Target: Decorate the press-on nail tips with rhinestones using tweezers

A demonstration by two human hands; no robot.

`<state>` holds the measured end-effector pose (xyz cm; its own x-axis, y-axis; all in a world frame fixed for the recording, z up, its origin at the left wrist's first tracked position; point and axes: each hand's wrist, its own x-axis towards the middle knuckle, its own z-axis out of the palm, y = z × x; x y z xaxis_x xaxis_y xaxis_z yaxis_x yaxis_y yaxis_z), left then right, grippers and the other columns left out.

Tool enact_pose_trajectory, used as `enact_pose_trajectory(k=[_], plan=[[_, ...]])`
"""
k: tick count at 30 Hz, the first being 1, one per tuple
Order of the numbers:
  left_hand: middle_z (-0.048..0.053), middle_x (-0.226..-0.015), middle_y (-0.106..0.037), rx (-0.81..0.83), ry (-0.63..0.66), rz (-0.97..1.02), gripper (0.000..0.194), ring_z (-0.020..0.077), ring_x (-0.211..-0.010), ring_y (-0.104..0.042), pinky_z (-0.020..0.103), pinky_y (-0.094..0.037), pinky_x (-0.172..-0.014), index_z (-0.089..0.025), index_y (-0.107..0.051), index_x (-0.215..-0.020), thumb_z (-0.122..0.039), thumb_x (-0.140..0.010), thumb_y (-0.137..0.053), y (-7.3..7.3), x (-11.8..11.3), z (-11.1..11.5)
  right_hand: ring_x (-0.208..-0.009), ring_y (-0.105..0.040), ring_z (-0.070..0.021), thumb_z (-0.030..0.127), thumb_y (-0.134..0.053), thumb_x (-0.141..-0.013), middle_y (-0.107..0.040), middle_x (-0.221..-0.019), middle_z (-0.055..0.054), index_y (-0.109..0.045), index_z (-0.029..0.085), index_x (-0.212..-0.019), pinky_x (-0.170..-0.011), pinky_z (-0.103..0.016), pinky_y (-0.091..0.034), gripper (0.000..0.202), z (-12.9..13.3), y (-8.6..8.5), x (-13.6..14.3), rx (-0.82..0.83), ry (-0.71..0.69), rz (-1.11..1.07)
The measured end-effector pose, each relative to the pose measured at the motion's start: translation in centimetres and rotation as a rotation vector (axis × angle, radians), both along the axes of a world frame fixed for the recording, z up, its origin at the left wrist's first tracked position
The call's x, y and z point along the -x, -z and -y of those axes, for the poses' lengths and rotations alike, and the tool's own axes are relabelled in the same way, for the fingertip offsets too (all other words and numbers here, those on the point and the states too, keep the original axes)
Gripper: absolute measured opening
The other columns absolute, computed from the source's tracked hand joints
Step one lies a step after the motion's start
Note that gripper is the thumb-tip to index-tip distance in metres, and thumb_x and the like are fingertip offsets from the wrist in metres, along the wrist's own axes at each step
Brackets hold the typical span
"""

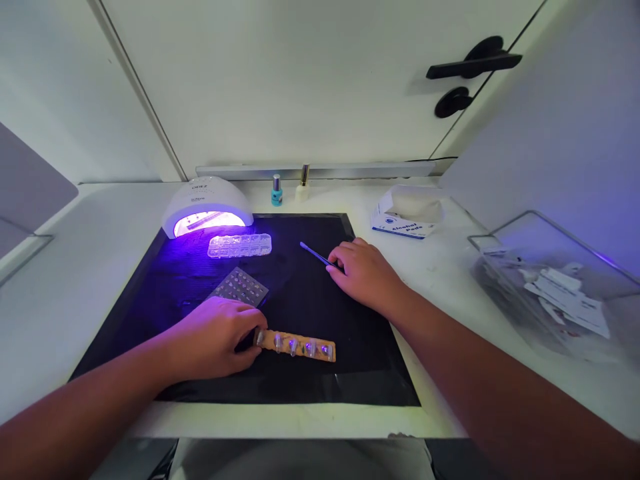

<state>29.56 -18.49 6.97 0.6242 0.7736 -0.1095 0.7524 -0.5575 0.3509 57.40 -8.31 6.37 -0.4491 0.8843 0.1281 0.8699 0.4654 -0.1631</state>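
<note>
My left hand (pixel 220 337) pinches the left end of a flat tan strip (pixel 303 346), which carries several nail tips in a row. The strip is near the front of a black mat (pixel 320 383). On the right side of the mat, my right hand (pixel 364 272) is closed on a thin tool with a pale tip (pixel 314 252), pointing up and left; its kind is hard to tell. Just beyond my left hand is a sheet of small gems (pixel 242 287). Farther back sits a clear compartment case (pixel 240 245).
A lit nail lamp (pixel 207 200) stands at the back left. Behind the mat are a teal polish bottle (pixel 277 192) and a pale polish bottle (pixel 303 187). An alcohol pads box (pixel 406 212) and a clear bin with wrappers (pixel 550 300) are at right.
</note>
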Motion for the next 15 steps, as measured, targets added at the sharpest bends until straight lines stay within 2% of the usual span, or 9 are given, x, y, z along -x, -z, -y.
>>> enact_pose_trajectory(k=[5, 8, 9, 12, 15], plan=[[0.002, -0.083, -0.076, 0.013, 0.006, -0.014, 0.024, 0.0226, -0.073, -0.071, 0.035, -0.052, -0.069, -0.024, -0.075, -0.106, -0.03, -0.084, -0.067, -0.7, 0.7, -0.3, -0.084, -0.054, -0.0268, 0.016, -0.06, -0.085, -0.065, -0.076, -0.008, -0.065, 0.018, -0.077, -0.075, -0.038, -0.038, 0.01, 0.1, -0.6, 0.0, 0.001, 0.042, -0.115], [0.005, -0.107, -0.078, 0.0, -0.007, -0.004, 0.034, 0.0262, -0.095, -0.073, 0.04, -0.055, -0.085, -0.025, -0.072, -0.116, -0.035, -0.083, -0.068, -1.4, 2.3, -1.0, -0.083, -0.054, -0.0263, 0.018, -0.06, -0.083, -0.063, -0.075, -0.007, -0.062, 0.02, -0.077, -0.078, -0.039, -0.039, 0.007, 0.2, -1.7, -0.9, -0.021, 0.067, -0.265], [0.007, -0.113, -0.077, -0.018, -0.035, 0.003, 0.035, 0.0267, -0.101, -0.072, 0.041, -0.054, -0.089, -0.025, -0.07, -0.118, -0.037, -0.086, -0.065, -1.6, 3.1, -1.3, -0.083, -0.054, -0.026, 0.019, -0.06, -0.083, -0.063, -0.076, -0.007, -0.061, 0.021, -0.077, -0.08, -0.04, -0.04, 0.006, 0.2, -2.1, -1.4, -0.032, 0.078, -0.331], [0.013, -0.117, -0.073, -0.087, -0.202, -0.021, 0.035, 0.0284, -0.1, -0.07, 0.045, -0.054, -0.087, -0.019, -0.065, -0.12, -0.039, -0.094, -0.052, -2.0, 5.0, -2.3, -0.081, -0.055, -0.0242, 0.025, -0.057, -0.087, -0.061, -0.082, -0.006, -0.058, 0.022, -0.085, -0.079, -0.04, -0.043, 0.004, 0.3, -2.9, -2.5, -0.043, 0.112, -0.566], [0.016, -0.118, -0.071, -0.111, -0.299, -0.062, 0.039, 0.0314, -0.101, -0.069, 0.049, -0.054, -0.088, -0.016, -0.064, -0.121, -0.042, -0.093, -0.053, -1.6, 5.7, -2.9, -0.072, -0.053, -0.0205, 0.032, -0.055, -0.091, -0.056, -0.078, -0.002, -0.054, 0.024, -0.087, -0.071, -0.037, -0.044, 0.009, 0.0, -2.8, -3.1, 0.015, 0.139, -0.812]])
